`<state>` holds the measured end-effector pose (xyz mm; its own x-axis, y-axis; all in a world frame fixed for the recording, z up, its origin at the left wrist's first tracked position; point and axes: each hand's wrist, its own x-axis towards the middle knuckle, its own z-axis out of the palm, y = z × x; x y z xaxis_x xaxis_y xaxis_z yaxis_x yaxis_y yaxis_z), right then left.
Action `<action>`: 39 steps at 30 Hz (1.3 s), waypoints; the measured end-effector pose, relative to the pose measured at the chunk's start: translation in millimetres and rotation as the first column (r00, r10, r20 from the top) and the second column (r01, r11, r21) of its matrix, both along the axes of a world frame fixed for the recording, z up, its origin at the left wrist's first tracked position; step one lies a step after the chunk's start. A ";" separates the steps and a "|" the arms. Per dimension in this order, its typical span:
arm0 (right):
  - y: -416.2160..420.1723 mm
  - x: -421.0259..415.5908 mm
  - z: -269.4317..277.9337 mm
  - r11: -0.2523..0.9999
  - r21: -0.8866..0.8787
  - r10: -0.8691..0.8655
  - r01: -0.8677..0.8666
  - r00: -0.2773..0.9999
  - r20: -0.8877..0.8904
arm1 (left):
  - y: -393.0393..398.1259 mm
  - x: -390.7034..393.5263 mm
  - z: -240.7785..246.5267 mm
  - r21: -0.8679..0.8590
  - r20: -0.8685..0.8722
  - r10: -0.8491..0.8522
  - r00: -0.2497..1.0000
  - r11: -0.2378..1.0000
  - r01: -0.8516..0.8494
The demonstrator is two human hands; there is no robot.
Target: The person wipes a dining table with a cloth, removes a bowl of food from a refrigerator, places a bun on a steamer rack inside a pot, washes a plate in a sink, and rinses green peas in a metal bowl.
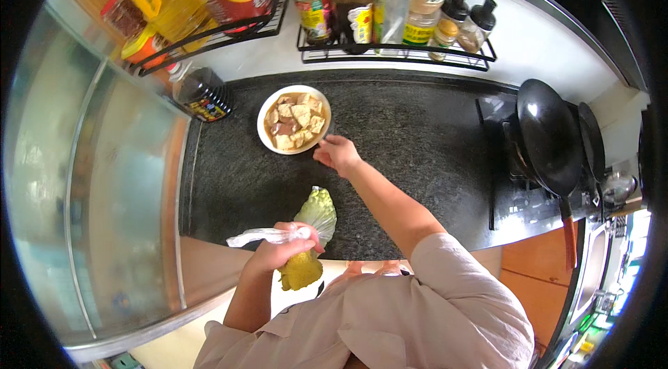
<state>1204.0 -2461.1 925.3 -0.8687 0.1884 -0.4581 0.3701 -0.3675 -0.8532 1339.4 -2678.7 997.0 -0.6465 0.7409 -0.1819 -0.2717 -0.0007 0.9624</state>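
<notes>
A white bowl [261,134] of tofu chunks [301,115] in brown liquid stands on the dark stone counter [396,160]. My right hand [338,154] is at the bowl's lower right rim, fingers bent; whether it grips the rim is not clear. Nearer to me, my left hand [292,244] grips the gathered neck of a clear plastic bag [319,217] with pale green vegetable pieces inside. A yellow-green cloth or sponge-like thing [301,270] hangs just below the left hand; whether that hand holds it too cannot be told.
Black wire racks [396,56] on the wall carry bottles and jars. A dark sauce bottle [203,95] stands at the back left corner, beside frosted sliding glass panels [125,186]. To the right, a black wok [548,134] and another pan [591,139] are at the stove [527,217].
</notes>
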 end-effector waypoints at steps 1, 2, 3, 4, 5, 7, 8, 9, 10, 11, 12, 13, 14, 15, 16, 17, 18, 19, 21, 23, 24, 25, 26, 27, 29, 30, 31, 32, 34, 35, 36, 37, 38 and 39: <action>6.6 17.8 3.6 0.994 0.086 0.074 -0.071 0.997 -0.032 | 3.9 -3.5 -1.9 -0.007 -0.084 -0.056 0.995 0.998 0.056; 14.9 43.3 16.7 0.964 0.176 0.233 -0.197 0.949 -0.212 | 12.0 -9.5 -4.2 -0.013 -0.174 -0.113 0.978 0.994 0.113; 34.2 69.6 13.9 0.877 0.293 0.477 -0.380 0.758 -0.444 | 21.7 -13.4 -4.5 -0.043 -0.252 -0.190 0.949 0.982 0.185; 38.8 103.2 43.8 0.670 0.659 0.693 -0.342 0.606 -0.391 | 30.4 -15.3 3.7 -0.026 -0.238 -0.239 0.942 0.971 0.239; 51.8 134.1 54.9 0.541 0.772 0.805 -0.333 0.471 -0.361 | 45.2 -16.4 11.7 -0.002 -0.224 -0.312 0.923 0.948 0.320; 66.7 182.8 91.0 0.402 0.884 0.858 -0.239 0.435 -0.272 | 78.5 -19.7 13.4 0.033 -0.232 -0.422 0.876 0.897 0.441; 75.2 206.0 104.1 0.380 0.913 0.809 -0.146 0.531 -0.252 | 99.4 -18.2 21.1 0.036 -0.211 -0.491 0.845 0.860 0.509; 82.1 230.1 113.7 0.352 0.934 0.747 -0.066 0.621 -0.238 | 119.6 -12.6 29.1 0.035 -0.180 -0.557 0.811 0.820 0.571; 90.0 251.8 107.0 0.337 0.941 0.673 -0.026 0.705 -0.222 | 141.4 -5.9 30.4 0.027 -0.173 -0.633 0.754 0.763 0.646; 98.0 272.1 98.0 0.322 0.947 0.583 0.012 0.785 -0.208 | 166.1 0.4 31.0 0.032 -0.163 -0.698 0.697 0.703 0.711; 106.5 286.3 104.3 0.377 0.922 0.460 0.090 0.845 -0.271 | 191.8 5.0 35.6 0.058 -0.172 -0.751 0.637 0.638 0.768; 110.8 307.6 106.3 0.372 0.911 0.360 0.180 0.876 -0.320 | 212.4 17.5 40.6 0.082 -0.171 -0.796 0.580 0.576 0.814; 114.9 330.1 108.1 0.351 0.897 0.250 0.268 0.896 -0.366 | 233.4 30.5 49.9 0.052 -0.183 -0.848 0.498 0.497 0.866; 119.7 352.8 112.2 0.318 0.881 0.145 0.350 0.900 -0.410 | 251.8 45.9 61.1 0.022 -0.193 -0.889 0.415 0.419 0.908; 128.4 369.2 128.3 0.275 0.833 0.053 0.480 0.858 -0.512 | 276.5 55.3 72.9 0.054 -0.312 -0.894 0.322 0.322 0.945; 139.7 389.6 131.2 0.304 0.850 -0.114 0.431 0.902 -0.417 | 298.7 67.5 81.3 0.121 -0.156 -0.932 0.327 0.310 0.943; 147.6 419.4 132.3 0.331 0.859 -0.275 0.392 0.910 -0.309 | 318.7 87.4 89.0 0.184 -0.007 -0.952 0.307 0.300 0.936; 151.0 449.6 126.5 0.378 0.850 -0.436 0.366 0.881 -0.185 | 336.6 107.7 90.8 0.232 0.158 -0.951 0.264 0.296 0.927; 157.1 499.3 110.6 0.336 0.548 -0.834 0.766 0.512 -0.205 | 370.5 124.3 66.9 0.047 0.182 -0.937 0.297 0.310 0.950; 172.0 546.9 113.0 0.172 0.348 -0.950 0.922 0.249 -0.189 | 396.3 147.8 49.3 0.045 0.527 -0.690 0.496 0.606 0.794; 178.6 580.8 102.5 0.101 0.334 -0.967 0.937 0.171 -0.189 | 406.1 167.2 37.8 0.226 0.663 -0.649 0.372 0.648 0.727; 182.3 611.3 92.8 0.014 0.321 -0.981 0.947 0.075 -0.179 | 413.7 195.7 68.0 0.117 0.809 -0.494 0.319 0.667 0.736; 186.1 638.3 86.7 -0.079 0.295 -0.990 0.952 -0.040 -0.138 | 427.6 213.9 53.5 0.072 0.836 -0.448 0.316 0.661 0.747; 192.8 660.4 86.5 -0.149 0.260 -0.987 0.954 -0.128 -0.097 | 432.8 226.9 28.6 0.020 0.854 -0.396 0.337 0.673 0.740; 203.6 715.6 62.8 -0.251 0.259 -0.968 0.933 -0.233 -0.097 | 458.8 260.1 -30.4 -0.002 0.843 -0.422 0.334 0.618 0.786; 211.5 732.7 53.9 -0.290 0.241 -0.957 0.926 -0.276 -0.091 | 473.3 273.9 -47.6 -0.042 0.853 -0.402 0.334 0.584 0.811; 216.6 760.3 48.4 -0.331 0.233 -0.944 0.915 -0.317 -0.095 | 490.2 300.0 -53.4 -0.067 0.863 -0.387 0.324 0.548 0.834; 222.6 794.4 22.4 -0.306 0.341 -0.951 0.889 -0.304 -0.060 | 512.2 328.3 -58.4 -0.107 0.827 -0.434 0.358 0.503 0.858; 236.2 833.4 19.2 -0.357 0.491 -0.919 0.795 -0.392 -0.033 | 544.5 374.7 -51.9 -0.245 0.742 -0.495 0.452 0.427 0.870; 242.5 850.2 22.4 -0.370 0.559 -0.902 0.742 -0.431 -0.024 | 562.2 400.7 -42.1 -0.242 0.720 -0.537 0.439 0.398 0.885; 250.1 863.2 36.5 -0.424 0.572 -0.887 0.702 -0.448 -0.107 | 580.6 425.0 -31.8 -0.198 0.677 -0.595 0.433 0.419 0.886; 257.0 881.3 42.3 -0.414 0.540 -0.894 0.733 -0.440 -0.089 | 601.4 450.0 -20.1 -0.141 0.635 -0.652 0.414 0.429 0.892; 263.8 898.8 45.8 -0.403 0.506 -0.901 0.763 -0.429 -0.071 | 624.0 474.3 -4.3 -0.059 0.609 -0.708 0.359 0.410 0.910; 269.3 917.7 49.8 -0.385 0.476 -0.910 0.791 -0.412 -0.052 | 644.4 501.1 12.8 0.026 0.579 -0.756 0.305 0.391 0.920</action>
